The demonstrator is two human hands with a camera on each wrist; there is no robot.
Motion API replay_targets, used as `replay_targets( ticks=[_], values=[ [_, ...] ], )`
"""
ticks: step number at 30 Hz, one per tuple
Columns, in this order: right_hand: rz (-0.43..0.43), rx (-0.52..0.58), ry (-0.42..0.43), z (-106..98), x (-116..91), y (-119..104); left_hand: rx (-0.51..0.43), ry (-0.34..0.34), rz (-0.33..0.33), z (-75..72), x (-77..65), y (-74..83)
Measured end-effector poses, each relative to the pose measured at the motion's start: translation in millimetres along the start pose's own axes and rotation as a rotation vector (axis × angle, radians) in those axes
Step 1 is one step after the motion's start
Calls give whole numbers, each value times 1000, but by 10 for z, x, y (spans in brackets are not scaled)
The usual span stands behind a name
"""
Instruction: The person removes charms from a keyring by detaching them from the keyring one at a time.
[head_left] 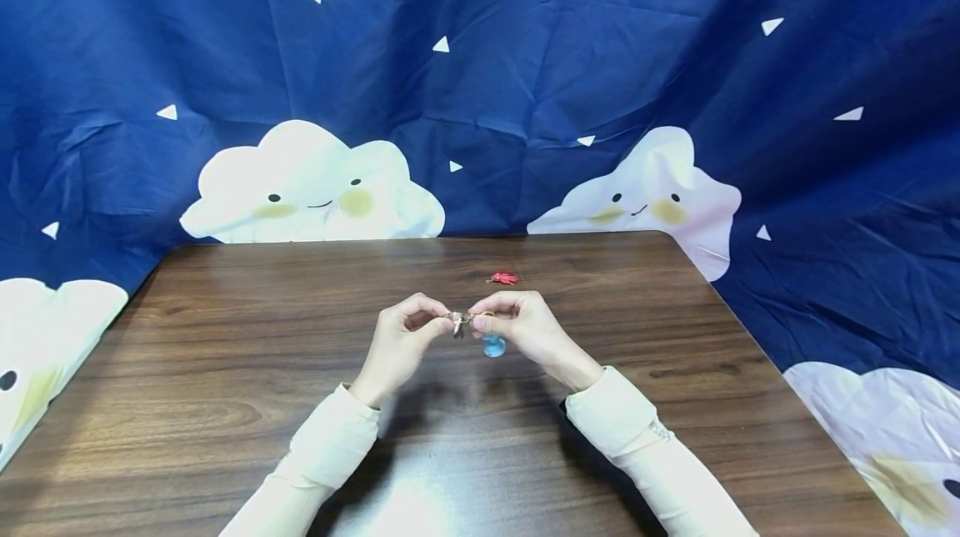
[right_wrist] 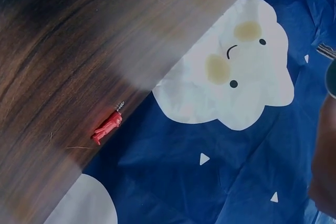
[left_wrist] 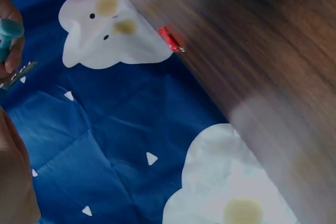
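Above the middle of the table, both hands meet fingertip to fingertip over a small keychain. The left hand (head_left: pixel 396 345) pinches its small metal piece (head_left: pixel 458 322) between thumb and forefinger. Thumb and forefinger of the right hand (head_left: pixel 534 330) pinch the gold-coloured ring (head_left: pixel 487 314) at the other end. A translucent blue charm (head_left: pixel 493 345) hangs below the right fingers; its exact kind is unclear. It shows as a teal shape (left_wrist: pixel 9 31) at the left wrist view's edge, near the metal strip (left_wrist: pixel 22 75). How metal piece and ring join is hidden by the fingertips.
Beyond the hands, a small red figure charm (head_left: pixel 504 278) with a short metal chain (right_wrist: pixel 120 106) lies on the brown wooden table (head_left: pixel 247 370). A blue curtain (head_left: pixel 480 87) with white clouds hangs behind the table's far edge.
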State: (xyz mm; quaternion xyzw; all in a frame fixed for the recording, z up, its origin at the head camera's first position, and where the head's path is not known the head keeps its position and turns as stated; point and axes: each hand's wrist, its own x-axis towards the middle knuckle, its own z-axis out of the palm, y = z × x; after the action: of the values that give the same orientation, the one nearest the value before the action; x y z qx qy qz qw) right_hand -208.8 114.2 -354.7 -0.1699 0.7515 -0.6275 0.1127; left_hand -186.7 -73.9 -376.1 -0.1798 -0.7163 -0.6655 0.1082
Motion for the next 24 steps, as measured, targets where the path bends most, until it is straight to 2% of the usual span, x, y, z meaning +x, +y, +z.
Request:
replay_targets(
  ticks=[6,9,13,19,21,24],
  values=[
    [12,4,5,-1,-3,-4,55,-49,-60,-9,-34,166],
    [3,5,2,1,-6,0,119,-79,-61,-12,-18,128],
    [-4,-14,-12,4,-4,0,207,-82,-7,-22,18,41],
    [34,-18,-47,-17,-18,-25,380,-67,151,-37,34,88],
    [54,3,-74,-30,-23,-29,402,-57,187,-40,35,113],
    [77,34,-112,-50,-26,-25,371,-35,197,-48,36,126]
  ],
)
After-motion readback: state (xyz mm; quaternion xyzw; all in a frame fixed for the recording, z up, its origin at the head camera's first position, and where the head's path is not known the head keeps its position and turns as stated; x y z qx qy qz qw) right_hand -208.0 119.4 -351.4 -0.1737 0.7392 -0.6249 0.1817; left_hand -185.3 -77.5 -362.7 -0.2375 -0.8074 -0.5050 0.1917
